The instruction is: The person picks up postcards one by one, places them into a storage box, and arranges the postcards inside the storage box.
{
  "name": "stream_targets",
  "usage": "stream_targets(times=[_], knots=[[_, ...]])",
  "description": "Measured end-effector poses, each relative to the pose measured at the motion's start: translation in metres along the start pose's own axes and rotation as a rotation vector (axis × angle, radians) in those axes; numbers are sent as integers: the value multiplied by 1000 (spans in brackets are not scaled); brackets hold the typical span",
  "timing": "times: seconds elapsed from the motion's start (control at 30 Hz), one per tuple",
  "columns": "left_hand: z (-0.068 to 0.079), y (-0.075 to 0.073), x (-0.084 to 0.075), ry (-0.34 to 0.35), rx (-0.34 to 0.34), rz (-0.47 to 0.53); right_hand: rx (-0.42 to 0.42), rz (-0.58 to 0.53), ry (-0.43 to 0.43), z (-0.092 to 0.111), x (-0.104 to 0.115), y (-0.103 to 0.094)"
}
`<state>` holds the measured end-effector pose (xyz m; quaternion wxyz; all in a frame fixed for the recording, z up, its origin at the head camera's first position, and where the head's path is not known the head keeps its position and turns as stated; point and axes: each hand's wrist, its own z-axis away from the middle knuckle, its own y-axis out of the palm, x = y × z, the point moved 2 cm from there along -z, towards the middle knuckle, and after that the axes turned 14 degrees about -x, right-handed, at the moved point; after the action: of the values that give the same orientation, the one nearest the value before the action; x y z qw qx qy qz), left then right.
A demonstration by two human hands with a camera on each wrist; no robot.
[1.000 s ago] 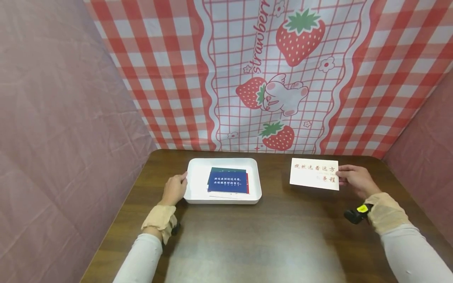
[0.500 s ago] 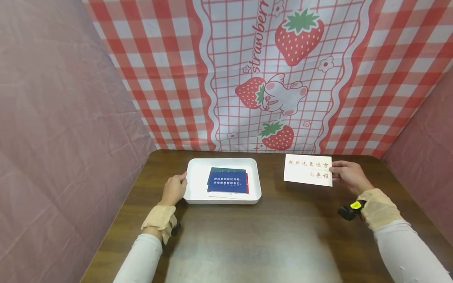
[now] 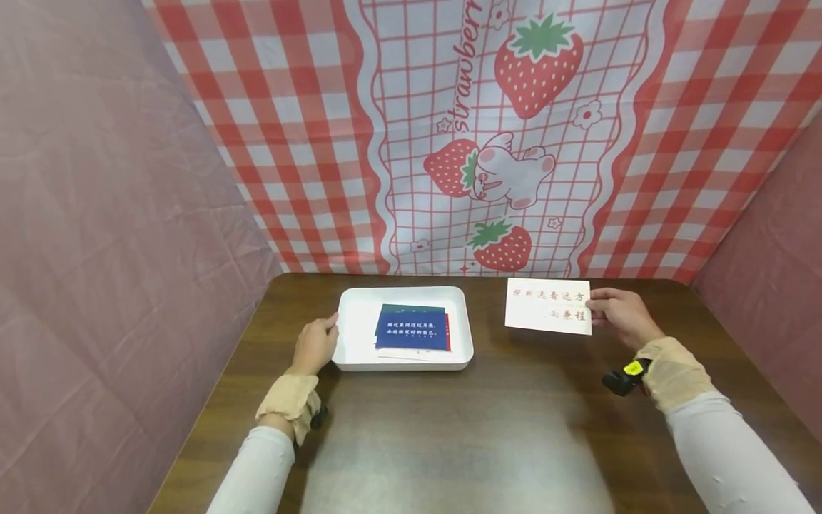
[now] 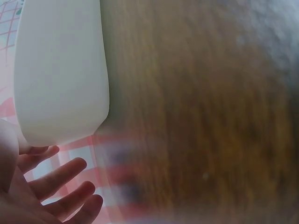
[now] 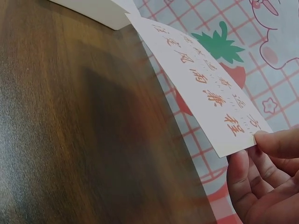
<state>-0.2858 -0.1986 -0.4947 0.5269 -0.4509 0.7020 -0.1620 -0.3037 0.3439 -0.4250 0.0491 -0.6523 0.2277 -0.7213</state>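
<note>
My left hand (image 3: pixel 315 345) holds the left end of a white rectangular tray (image 3: pixel 349 350). In the left wrist view the thumb side meets the tray's end wall (image 4: pixel 63 70), while the other fingers (image 4: pixel 58 179) spread out below it. Inside the tray lies a small stack of cards, topped by a dark blue card (image 3: pixel 412 331) with white writing; green, red and white edges show beneath. My right hand (image 3: pixel 624 314) pinches the right edge of a white card (image 3: pixel 546 314) with red-gold writing, thumb on the printed face. That card is above the table, right of the tray, its shadow below.
Both things are near the far side of a brown wooden table (image 3: pixel 462 435). A red checked strawberry cloth (image 3: pixel 302 164) hangs behind the table edge. Pink fabric (image 3: pixel 128 235) covers the left side, with more pink fabric (image 3: pixel 764 243) at the right.
My right hand has carried the white card leftward and slightly away, closer to the tray. The left hand, the tray and the stacked cards have stayed in place.
</note>
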Motion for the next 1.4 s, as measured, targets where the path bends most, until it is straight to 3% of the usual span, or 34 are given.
stream_targets(times=[0.67,0.83,1.23,1.4], knots=[[-1,2,-6,37,-28,24,-3,8,-29,0,10,-1],[2,2,-2,10,-19,11,14,5,-30,1,11,4],[-2,5,-4,50,-31,3,40,-100,5,0,13,21],[2,3,-1,38,-32,-1,61,-93,18,-1,21,32]])
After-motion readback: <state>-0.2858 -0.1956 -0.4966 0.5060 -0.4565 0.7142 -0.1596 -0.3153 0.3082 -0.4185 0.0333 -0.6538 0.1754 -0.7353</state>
